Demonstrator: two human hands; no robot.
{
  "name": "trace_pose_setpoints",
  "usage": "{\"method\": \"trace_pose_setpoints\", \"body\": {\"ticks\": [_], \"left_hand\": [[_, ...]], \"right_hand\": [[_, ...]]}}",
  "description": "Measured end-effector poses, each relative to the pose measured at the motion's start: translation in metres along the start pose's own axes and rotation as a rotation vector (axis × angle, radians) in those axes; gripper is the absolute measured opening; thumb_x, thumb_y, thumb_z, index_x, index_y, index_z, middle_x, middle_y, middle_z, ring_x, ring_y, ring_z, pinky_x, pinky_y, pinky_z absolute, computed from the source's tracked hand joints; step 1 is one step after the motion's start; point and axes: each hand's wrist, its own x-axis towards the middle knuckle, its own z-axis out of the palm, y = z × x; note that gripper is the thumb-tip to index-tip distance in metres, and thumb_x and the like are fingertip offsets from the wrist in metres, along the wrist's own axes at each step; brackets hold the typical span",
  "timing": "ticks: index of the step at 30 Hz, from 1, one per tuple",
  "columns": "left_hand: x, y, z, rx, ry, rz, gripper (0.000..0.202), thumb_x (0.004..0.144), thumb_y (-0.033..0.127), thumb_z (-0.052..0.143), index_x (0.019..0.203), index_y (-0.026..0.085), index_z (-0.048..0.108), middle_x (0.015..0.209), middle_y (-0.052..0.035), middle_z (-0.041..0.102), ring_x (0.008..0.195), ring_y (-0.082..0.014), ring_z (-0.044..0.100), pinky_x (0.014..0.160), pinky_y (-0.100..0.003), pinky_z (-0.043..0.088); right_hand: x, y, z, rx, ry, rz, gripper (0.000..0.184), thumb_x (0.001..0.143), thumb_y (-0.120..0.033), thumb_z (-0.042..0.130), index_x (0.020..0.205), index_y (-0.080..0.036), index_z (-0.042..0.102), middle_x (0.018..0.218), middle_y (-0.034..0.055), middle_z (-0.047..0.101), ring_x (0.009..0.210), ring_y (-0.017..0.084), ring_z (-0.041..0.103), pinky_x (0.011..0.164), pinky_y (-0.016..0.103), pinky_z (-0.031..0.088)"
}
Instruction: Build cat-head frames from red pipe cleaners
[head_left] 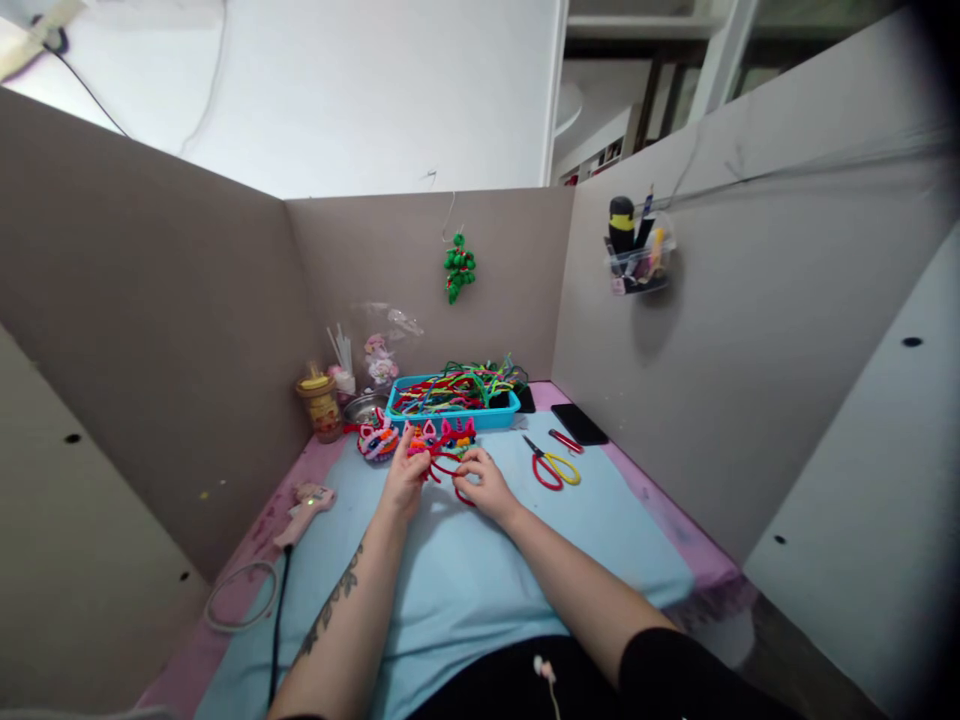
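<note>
Red pipe cleaners (445, 462) stretch between my two hands above the blue cloth. My left hand (407, 475) pinches them at one side, its thumb pointing up. From the other side my right hand (484, 484) grips the red strands with fingers closed, and a red end curls out below it. Just behind my hands sit several colourful fuzzy figures (377, 440) with pink ear-like tips, partly hidden by my fingers. Behind these, a blue basket (491, 419) holds a tangle of many-coloured pipe cleaners (457, 388).
Scissors (550, 465) with red and yellow handles, a red cutter (566, 441) and a black phone (580, 424) lie right. At left are a pink glue gun (304, 515) with its cord and a lidded cup (321, 406). Grey panels (427, 215) enclose the table.
</note>
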Motion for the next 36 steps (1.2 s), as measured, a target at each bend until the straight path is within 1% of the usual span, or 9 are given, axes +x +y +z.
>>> {"method": "trace_pose_setpoints", "body": {"ticks": [4,7,12,16,21,25,30,33,36], "left_hand": [[0.002,0.002,-0.002,0.079,0.008,0.032,0.096,0.059,0.022,0.080,0.142,0.017,0.032,0.059,0.0065,0.060,0.056,-0.0080,0.054,0.061,-0.021,0.038],[0.003,-0.002,-0.001,0.115,-0.008,0.020,0.100,0.056,0.023,0.082,0.142,0.015,0.032,0.055,0.0077,0.057,0.052,-0.0066,0.049,0.058,-0.020,0.035],[0.003,-0.006,0.000,0.178,-0.035,0.017,0.095,0.057,0.026,0.081,0.140,0.018,0.037,0.055,0.0077,0.055,0.049,-0.0052,0.044,0.055,-0.020,0.031],[0.003,-0.006,0.000,0.182,-0.031,0.023,0.095,0.056,0.025,0.082,0.140,0.018,0.038,0.055,0.0076,0.054,0.050,-0.0054,0.044,0.055,-0.020,0.031],[0.005,-0.007,-0.001,0.192,-0.031,0.047,0.091,0.057,0.024,0.081,0.138,0.017,0.040,0.053,0.0083,0.053,0.049,-0.0052,0.043,0.056,-0.021,0.032],[0.006,-0.008,-0.001,0.195,-0.025,0.059,0.092,0.056,0.025,0.081,0.138,0.016,0.040,0.050,0.0095,0.050,0.048,-0.0052,0.042,0.056,-0.021,0.032],[0.006,-0.005,-0.002,0.157,0.024,0.060,0.092,0.058,0.026,0.081,0.138,0.014,0.038,0.050,0.0096,0.051,0.047,-0.0049,0.040,0.054,-0.020,0.030],[0.005,-0.003,-0.002,0.137,0.045,0.042,0.091,0.058,0.028,0.081,0.138,0.016,0.039,0.050,0.0106,0.049,0.045,-0.0046,0.040,0.051,-0.020,0.029],[0.004,-0.002,-0.001,0.128,0.055,0.034,0.091,0.059,0.030,0.081,0.138,0.016,0.038,0.054,0.0084,0.053,0.049,-0.0061,0.046,0.053,-0.020,0.032]], "right_hand": [[0.001,0.003,-0.006,0.018,0.057,0.043,0.015,0.077,-0.028,0.060,0.090,-0.020,0.061,0.087,0.0030,0.055,0.081,0.018,0.053,0.077,0.033,0.047],[0.002,0.005,-0.007,0.033,0.058,0.048,0.026,0.079,-0.026,0.057,0.104,-0.021,0.059,0.093,0.0043,0.056,0.081,0.018,0.054,0.076,0.033,0.048],[0.003,0.009,-0.004,0.034,0.042,0.024,0.010,0.079,-0.020,0.055,0.083,-0.022,0.065,0.089,0.0046,0.055,0.085,0.019,0.056,0.080,0.034,0.048],[0.004,0.009,-0.005,0.007,0.051,-0.002,0.008,0.079,-0.019,0.055,0.077,-0.021,0.062,0.087,0.0044,0.054,0.086,0.019,0.055,0.082,0.035,0.047],[0.005,0.003,-0.012,-0.068,0.091,-0.047,0.014,0.082,-0.015,0.048,0.078,-0.021,0.060,0.090,0.0053,0.051,0.090,0.020,0.052,0.085,0.036,0.044],[0.008,-0.002,-0.017,-0.118,0.103,-0.082,0.016,0.082,-0.015,0.048,0.079,-0.022,0.061,0.091,0.0060,0.051,0.090,0.021,0.051,0.086,0.038,0.043],[0.005,-0.007,-0.019,-0.141,0.118,-0.123,0.021,0.084,-0.022,0.049,0.101,-0.022,0.061,0.104,0.0088,0.054,0.102,0.023,0.050,0.092,0.041,0.042],[0.001,-0.010,-0.015,-0.175,0.065,-0.157,0.018,0.079,-0.025,0.058,0.096,-0.022,0.064,0.098,0.0084,0.055,0.098,0.024,0.051,0.089,0.041,0.043],[-0.002,-0.011,-0.009,-0.225,-0.018,-0.189,0.014,0.077,-0.025,0.063,0.090,-0.021,0.067,0.092,0.0077,0.056,0.092,0.023,0.051,0.085,0.039,0.044]]}}
